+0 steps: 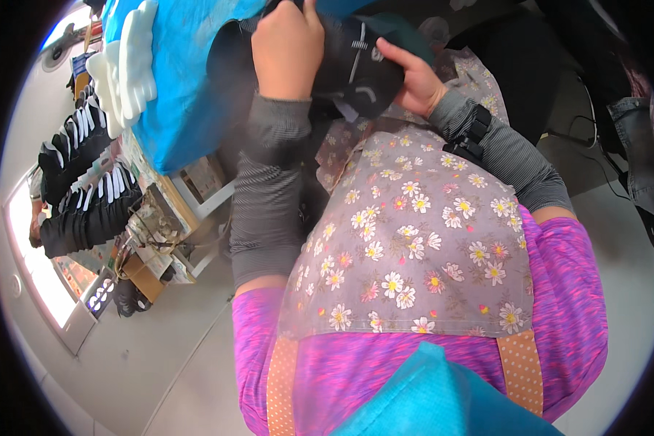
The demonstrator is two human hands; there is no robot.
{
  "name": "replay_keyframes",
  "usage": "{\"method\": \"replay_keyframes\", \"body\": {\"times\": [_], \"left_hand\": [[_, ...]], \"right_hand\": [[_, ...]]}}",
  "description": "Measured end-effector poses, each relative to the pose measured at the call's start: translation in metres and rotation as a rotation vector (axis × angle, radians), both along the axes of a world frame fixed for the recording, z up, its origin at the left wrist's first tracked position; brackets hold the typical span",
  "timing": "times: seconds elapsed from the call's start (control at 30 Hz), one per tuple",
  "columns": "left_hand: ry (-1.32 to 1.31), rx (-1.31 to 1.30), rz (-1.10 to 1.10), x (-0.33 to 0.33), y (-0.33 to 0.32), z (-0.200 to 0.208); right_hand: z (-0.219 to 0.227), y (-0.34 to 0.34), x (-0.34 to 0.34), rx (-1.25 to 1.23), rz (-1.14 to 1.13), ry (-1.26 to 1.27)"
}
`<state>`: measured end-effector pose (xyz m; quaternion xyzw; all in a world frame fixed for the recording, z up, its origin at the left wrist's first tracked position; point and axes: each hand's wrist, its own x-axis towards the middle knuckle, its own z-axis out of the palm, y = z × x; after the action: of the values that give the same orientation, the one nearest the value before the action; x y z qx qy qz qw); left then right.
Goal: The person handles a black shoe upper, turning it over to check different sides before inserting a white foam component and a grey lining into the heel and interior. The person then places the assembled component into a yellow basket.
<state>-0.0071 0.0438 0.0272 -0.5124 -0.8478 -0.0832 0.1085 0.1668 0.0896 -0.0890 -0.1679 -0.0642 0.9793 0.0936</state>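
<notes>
The left hand (288, 57) partly hides the black item (352, 62).

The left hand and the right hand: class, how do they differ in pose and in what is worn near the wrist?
The left hand is curled with its back showing, while the right hand stretches its thumb along the black piece. Black bands sit near the right hand's wrist; none shows near the left hand's. Both are bare, with grey striped sleeves on the forearms.
</notes>
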Motion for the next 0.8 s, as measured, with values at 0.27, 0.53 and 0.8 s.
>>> {"method": "replay_keyframes", "body": {"times": [0.27, 0.53, 0.8], "left_hand": [[0.036, 0.063, -0.131, -0.034, 0.016, -0.046], [0.201, -0.098, -0.415, -0.053, 0.023, -0.085], [0.127, 0.036, -0.125, -0.018, 0.025, -0.044]], "right_hand": [[0.002, 0.000, -0.002, 0.140, -0.123, -0.098], [0.001, -0.001, 0.002, 0.194, -0.113, -0.129], [0.008, 0.000, 0.009, 0.175, -0.092, -0.070]]}}
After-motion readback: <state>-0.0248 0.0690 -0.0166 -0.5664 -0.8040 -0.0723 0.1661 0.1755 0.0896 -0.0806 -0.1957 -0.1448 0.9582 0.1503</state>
